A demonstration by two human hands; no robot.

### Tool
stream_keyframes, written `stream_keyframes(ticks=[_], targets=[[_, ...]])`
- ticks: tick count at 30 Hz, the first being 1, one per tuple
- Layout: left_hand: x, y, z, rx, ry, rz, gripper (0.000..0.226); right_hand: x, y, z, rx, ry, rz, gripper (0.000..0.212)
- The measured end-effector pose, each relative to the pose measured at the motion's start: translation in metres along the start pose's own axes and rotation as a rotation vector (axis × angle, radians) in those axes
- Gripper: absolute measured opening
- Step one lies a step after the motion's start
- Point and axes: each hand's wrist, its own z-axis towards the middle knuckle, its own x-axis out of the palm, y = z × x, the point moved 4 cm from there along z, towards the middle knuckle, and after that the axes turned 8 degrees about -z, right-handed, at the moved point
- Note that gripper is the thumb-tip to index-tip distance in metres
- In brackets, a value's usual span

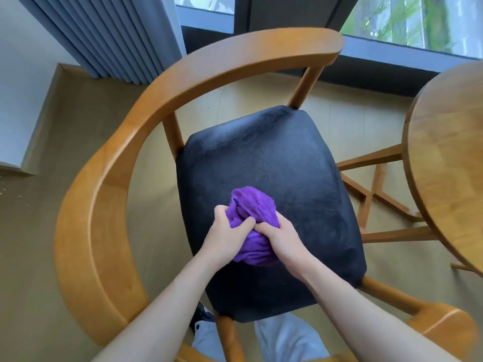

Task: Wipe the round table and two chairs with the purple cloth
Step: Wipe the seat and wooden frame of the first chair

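A bunched purple cloth [252, 207] lies over the black padded seat [274, 163] of a wooden armchair [104, 194]. My left hand [226, 236] grips the cloth's left side with curled fingers. My right hand [283, 239] grips its right side, thumb tucked into the folds. Both hands sit close together above the middle of the seat. The round wooden table [449, 158] shows partly at the right edge. No second chair is in view.
The chair's curved backrest [235, 61] arcs around the far and left sides. Table legs [379, 197] stand right of the seat. A grey curtain [112, 35] and a window [407, 22] are beyond the chair. Beige floor [52, 231] surrounds it.
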Motion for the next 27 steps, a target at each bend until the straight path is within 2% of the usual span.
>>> stream_keyframes(ticks=[3, 4, 7, 9, 13, 16, 18, 20, 24, 25, 27], targets=[[-0.009, -0.006, -0.021, -0.042, 0.022, -0.303, 0.062, 0.022, 0.020, -0.023, -0.016, 0.027, 0.177, 0.033], [-0.016, -0.008, -0.029, -0.004, 0.007, -0.328, 0.057, 0.030, 0.027, -0.031, -0.029, 0.034, 0.188, 0.038], [-0.051, -0.021, -0.061, 0.168, -0.105, -0.246, 0.014, 0.044, 0.050, -0.056, -0.076, 0.046, 0.213, 0.040], [-0.079, -0.037, -0.085, 0.296, -0.192, -0.142, 0.005, 0.054, 0.066, -0.074, -0.133, 0.091, 0.265, 0.037], [-0.126, -0.081, -0.130, 0.501, -0.254, -0.105, 0.014, 0.079, 0.110, -0.106, -0.184, 0.260, 0.484, 0.049], [-0.172, -0.102, -0.155, 0.573, -0.359, -0.156, 0.029, 0.101, 0.147, -0.119, -0.180, 0.300, 0.507, 0.051], [-0.196, -0.108, -0.161, 0.573, -0.456, -0.181, 0.044, 0.106, 0.162, -0.119, -0.171, 0.247, 0.438, 0.046], [-0.230, -0.105, -0.169, 0.551, -0.537, -0.254, 0.049, 0.118, 0.178, -0.121, -0.174, 0.215, 0.325, 0.047], [-0.283, -0.071, -0.174, 0.420, -0.583, -0.497, 0.029, 0.135, 0.196, -0.130, -0.206, 0.174, 0.181, 0.082], [-0.293, -0.058, -0.173, 0.372, -0.574, -0.548, 0.023, 0.137, 0.198, -0.132, -0.222, 0.146, 0.160, 0.084], [-0.302, -0.035, -0.168, 0.280, -0.552, -0.591, 0.015, 0.139, 0.195, -0.136, -0.244, 0.114, 0.142, 0.076]])
